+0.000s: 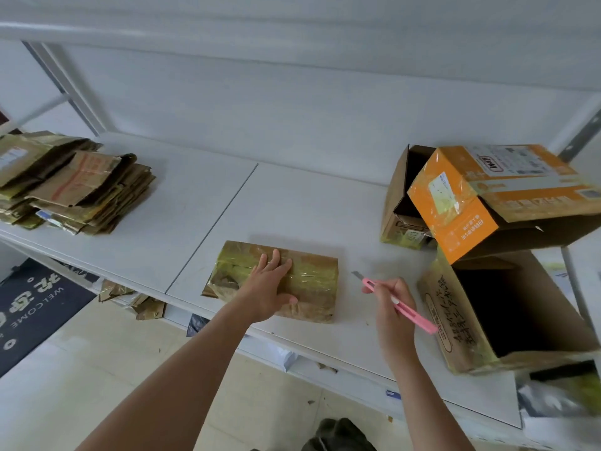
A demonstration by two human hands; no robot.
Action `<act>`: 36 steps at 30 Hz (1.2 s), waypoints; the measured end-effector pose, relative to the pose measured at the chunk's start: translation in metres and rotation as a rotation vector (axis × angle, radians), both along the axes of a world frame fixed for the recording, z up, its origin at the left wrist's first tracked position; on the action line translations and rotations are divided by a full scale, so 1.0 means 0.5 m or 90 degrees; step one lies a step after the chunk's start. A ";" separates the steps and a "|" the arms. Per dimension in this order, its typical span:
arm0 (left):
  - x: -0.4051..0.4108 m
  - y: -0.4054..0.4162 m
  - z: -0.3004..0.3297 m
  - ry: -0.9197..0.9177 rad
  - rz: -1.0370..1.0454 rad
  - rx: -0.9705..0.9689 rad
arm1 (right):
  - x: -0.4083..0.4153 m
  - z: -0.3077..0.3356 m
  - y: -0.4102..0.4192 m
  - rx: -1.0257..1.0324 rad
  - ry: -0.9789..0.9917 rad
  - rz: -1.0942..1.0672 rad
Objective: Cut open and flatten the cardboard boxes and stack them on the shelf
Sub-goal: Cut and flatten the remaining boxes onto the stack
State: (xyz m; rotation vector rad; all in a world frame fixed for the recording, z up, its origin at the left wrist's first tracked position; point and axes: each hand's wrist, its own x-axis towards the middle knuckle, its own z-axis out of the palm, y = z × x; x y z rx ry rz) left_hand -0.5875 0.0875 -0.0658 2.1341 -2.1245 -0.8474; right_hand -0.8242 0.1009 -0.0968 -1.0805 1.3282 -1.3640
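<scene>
A small taped cardboard box (286, 281), brown with yellowish tape across its top, lies closed on the white shelf (182, 219), near the shelf's front edge. The left hand (270, 284) rests flat on the top of this box, fingers spread and released, palm pressing down with the thumb over the near edge; it grasps nothing. Just to the right of the box, the right hand (392, 304) is clenched around a pink utility knife (398, 304), held like a pen with its short grey blade out and pointing toward the box, the tip apart from the cardboard and above the shelf surface.

Farther right of the box, a large open brown carton (481, 314) with handwriting on its side lies tipped with its dark mouth showing. An orange printed box (471, 203) leans tilted on top of it, and behind that stands another open brown box (401, 196). Well to the left of the taped box, at the shelf's far end, sits a stack of flattened cardboard (71, 187). Below the shelf's left part, a dark welcome mat (35, 304) lies on the pale floor.
</scene>
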 end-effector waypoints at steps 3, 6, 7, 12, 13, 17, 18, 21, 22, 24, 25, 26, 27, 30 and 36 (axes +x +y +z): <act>-0.001 0.003 0.000 0.008 0.002 -0.005 | 0.012 -0.006 -0.014 0.007 0.034 0.054; -0.005 0.006 0.001 0.013 0.005 -0.012 | 0.024 -0.016 -0.020 0.023 0.027 0.061; -0.005 0.007 0.002 0.014 0.007 -0.012 | 0.027 -0.019 -0.020 0.030 0.015 0.057; -0.002 0.006 0.000 0.021 0.006 -0.010 | 0.035 -0.023 -0.019 0.017 -0.001 0.036; -0.001 0.006 -0.001 0.023 0.006 -0.008 | 0.037 -0.023 -0.020 0.019 0.000 0.035; 0.004 0.003 -0.007 0.035 -0.002 0.002 | 0.039 -0.019 -0.015 0.052 -0.010 0.037; 0.008 0.001 -0.006 0.041 -0.003 0.003 | 0.036 -0.017 -0.011 0.051 0.001 0.052; 0.028 -0.010 -0.003 0.063 -0.010 0.012 | 0.025 -0.011 0.015 0.050 0.058 0.094; 0.034 -0.014 -0.003 0.068 -0.014 0.014 | 0.020 -0.011 0.028 0.048 0.080 0.107; 0.041 -0.021 -0.003 0.065 -0.026 0.015 | 0.010 -0.018 0.056 0.043 0.136 0.157; 0.042 -0.024 -0.003 0.060 -0.030 0.016 | 0.005 -0.023 0.068 0.034 0.172 0.191; 0.043 -0.025 -0.003 0.054 -0.034 0.017 | -0.001 -0.027 0.076 0.016 0.206 0.217; 0.043 -0.027 -0.004 0.048 -0.040 0.021 | -0.008 -0.031 0.078 -0.006 0.233 0.221; 0.045 -0.027 -0.003 0.026 -0.063 0.041 | -0.039 -0.046 0.038 -0.100 0.450 0.108; 0.064 -0.002 0.010 0.090 -0.086 0.104 | -0.081 -0.045 -0.062 0.012 1.028 0.264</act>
